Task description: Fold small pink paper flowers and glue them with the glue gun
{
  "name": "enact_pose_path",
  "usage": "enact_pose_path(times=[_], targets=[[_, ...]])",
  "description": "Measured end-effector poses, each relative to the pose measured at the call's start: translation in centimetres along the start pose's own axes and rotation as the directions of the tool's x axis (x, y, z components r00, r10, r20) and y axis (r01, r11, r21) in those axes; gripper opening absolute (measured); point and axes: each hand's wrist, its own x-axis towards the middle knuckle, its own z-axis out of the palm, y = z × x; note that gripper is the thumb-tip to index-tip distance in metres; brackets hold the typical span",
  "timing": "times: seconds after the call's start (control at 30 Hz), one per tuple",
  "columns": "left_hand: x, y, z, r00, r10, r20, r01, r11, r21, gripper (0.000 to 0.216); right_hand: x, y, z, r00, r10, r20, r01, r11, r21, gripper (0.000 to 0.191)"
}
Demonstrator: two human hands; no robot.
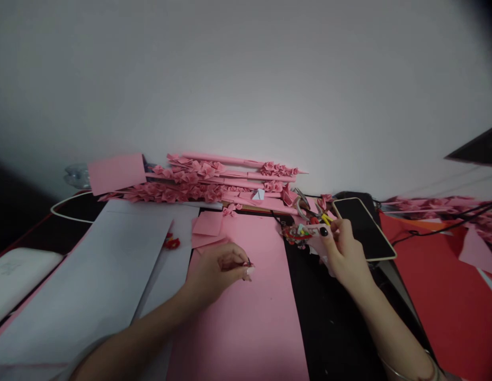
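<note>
Over a large pink paper sheet (249, 328), my left hand (220, 270) is closed in a pinch on a small dark-and-reddish piece (249, 264), mostly covered by the fingertips. To the right, my right hand (345, 256) grips a clear plastic bag (319, 247) by its edge. Small red, green and yellow bits (299, 232) show at the bag's far end. Pink paper squares (207, 223) lie just beyond my left hand. A small red-and-yellow piece (172, 243) rests on white paper to the left.
Folded pink paper flowers on stems (198, 182) lie along the wall. Scissors (302, 200) and a yellow-handled tool (327, 218) are beyond my right hand. A phone (365, 227) lies at right, beside red paper (436, 296). White sheets (95, 270) and a white box (23, 278) are left.
</note>
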Motion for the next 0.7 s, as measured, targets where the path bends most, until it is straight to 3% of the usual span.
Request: enact_pose_path(times=[0.23,0.43,0.7], targets=[[0.04,0.11,0.08,1.000,-0.016,-0.011,0.016,1.000,-0.018,0.012,0.25,0.08,0.07,0.996,-0.077,-0.037,0.071,0.989,-0.130,0.026],[0.00,0.10,0.04,1.000,-0.020,-0.014,0.020,1.000,0.005,0.013,0.33,0.36,0.15,0.989,-0.031,-0.145,0.011,0.991,-0.131,0.025],[0.00,-0.12,-0.03,1.000,-0.016,-0.008,0.016,1.000,0.021,0.013,0.56,0.32,0.01,0.992,-0.033,-0.124,0.021,0.995,-0.098,0.018]])
